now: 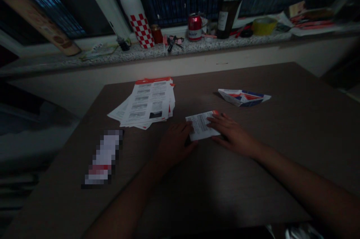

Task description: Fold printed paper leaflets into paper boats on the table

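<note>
A small folded sheet of printed paper (201, 126) with an orange corner lies on the table between my hands. My left hand (176, 141) rests at its left edge, fingertips touching the paper and thumb apart near the lower corner. From the other side, my right hand (232, 134) lies across the paper's right part, fingers stretched out and thumb by the lower edge. Both hands look open, though dim light blurs the left fingers. Beyond my right hand sits a folded paper boat (244, 97) in white, blue and red.
A fanned stack of printed sheets (146, 100) lies at the left back of the table (281, 126). Nearer is a pixelated phone-like object (104, 156). The windowsill (112, 57) holds a checkered white bottle (137, 18), a red can (194, 27) and yellow tape (264, 26).
</note>
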`<state>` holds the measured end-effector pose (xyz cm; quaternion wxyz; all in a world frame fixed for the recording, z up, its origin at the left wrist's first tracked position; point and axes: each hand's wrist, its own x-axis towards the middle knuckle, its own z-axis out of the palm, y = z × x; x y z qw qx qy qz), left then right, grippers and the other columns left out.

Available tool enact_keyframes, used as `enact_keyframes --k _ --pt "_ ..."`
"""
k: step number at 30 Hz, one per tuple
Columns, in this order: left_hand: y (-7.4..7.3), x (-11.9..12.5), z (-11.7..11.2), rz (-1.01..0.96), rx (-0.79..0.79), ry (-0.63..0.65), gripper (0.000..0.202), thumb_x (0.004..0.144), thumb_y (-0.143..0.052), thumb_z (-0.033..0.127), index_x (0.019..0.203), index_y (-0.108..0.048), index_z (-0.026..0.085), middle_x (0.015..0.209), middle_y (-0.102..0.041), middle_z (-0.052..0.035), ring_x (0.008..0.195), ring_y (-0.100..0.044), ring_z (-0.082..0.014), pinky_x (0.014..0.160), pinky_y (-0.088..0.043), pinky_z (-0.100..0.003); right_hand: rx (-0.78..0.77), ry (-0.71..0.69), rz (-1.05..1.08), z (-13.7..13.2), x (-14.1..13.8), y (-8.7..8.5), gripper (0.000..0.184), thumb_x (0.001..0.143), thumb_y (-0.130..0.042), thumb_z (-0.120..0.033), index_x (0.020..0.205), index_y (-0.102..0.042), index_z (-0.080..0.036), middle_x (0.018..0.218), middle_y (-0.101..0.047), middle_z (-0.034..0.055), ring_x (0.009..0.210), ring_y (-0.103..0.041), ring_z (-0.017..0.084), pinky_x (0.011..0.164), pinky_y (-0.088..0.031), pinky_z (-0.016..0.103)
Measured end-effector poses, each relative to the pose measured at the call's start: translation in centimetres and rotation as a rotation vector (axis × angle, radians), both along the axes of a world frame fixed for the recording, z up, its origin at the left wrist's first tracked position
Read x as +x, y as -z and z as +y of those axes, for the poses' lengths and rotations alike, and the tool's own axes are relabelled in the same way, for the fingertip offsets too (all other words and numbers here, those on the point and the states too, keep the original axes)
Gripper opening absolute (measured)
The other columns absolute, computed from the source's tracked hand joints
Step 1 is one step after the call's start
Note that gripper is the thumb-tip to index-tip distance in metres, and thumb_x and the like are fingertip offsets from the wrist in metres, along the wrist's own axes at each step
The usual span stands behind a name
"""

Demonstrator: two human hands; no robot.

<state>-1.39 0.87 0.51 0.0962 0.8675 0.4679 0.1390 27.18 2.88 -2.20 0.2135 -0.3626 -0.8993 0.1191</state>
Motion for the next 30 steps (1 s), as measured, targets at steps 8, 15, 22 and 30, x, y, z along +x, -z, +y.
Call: enact_keyframes --k 8,15,22,30 --pt "-0.2 0.2 0.0 -0.028 0.010 0.009 0.026 0.101 -0.067 0.034 0.123 -0.072 0.020 0.139 -0.068 -0.0105 0.126 -0.065 -0.0304 0.109 -0.055 -0.049 0.003 0.027 0.035 0.0 0.0 -0.4 0.047 0.101 -0.066 -0.032 0.147 -0.059 -0.026 0.157 -0.057 0.0137 0.149 -0.051 0.034 0.123 -0.040 0.062" --pt "-0.5 0.9 0.4 0.032 0.000 -0.035 0.020 0.108 -0.054 0.023 0.119 -0.070 0.019 0.124 -0.073 -0.0091 0.110 -0.069 -0.0262 0.096 -0.058 -0.043 0.084 0.127 0.102 -0.5 0.0 -1.6 0.024 0.101 -0.067 -0.040 0.121 -0.069 -0.026 0.125 -0.066 0.0141 0.119 -0.063 0.035 0.099 -0.056 0.055" --pt "-0.9 1.3 0.4 0.079 -0.048 -0.166 0.020 0.111 -0.048 0.028 0.111 -0.066 0.020 0.109 -0.074 -0.0077 0.095 -0.072 -0.0237 0.080 -0.056 -0.035 0.101 0.060 0.045 -0.8 -0.2 -1.6 0.022 0.103 -0.065 -0.040 0.117 -0.071 -0.024 0.116 -0.068 0.0133 0.109 -0.064 0.032 0.092 -0.057 0.050" --pt "-1.0 0.5 0.6 -0.224 -0.055 -0.286 0.018 0.110 -0.045 0.028 0.103 -0.061 0.022 0.096 -0.071 -0.0045 0.086 -0.070 -0.0214 0.078 -0.055 -0.034 -0.029 -0.075 -0.005 -0.7 -0.3 -0.9 0.048 0.099 -0.070 -0.040 0.145 -0.061 -0.028 0.153 -0.058 0.0145 0.141 -0.056 0.035 0.111 -0.052 0.057"
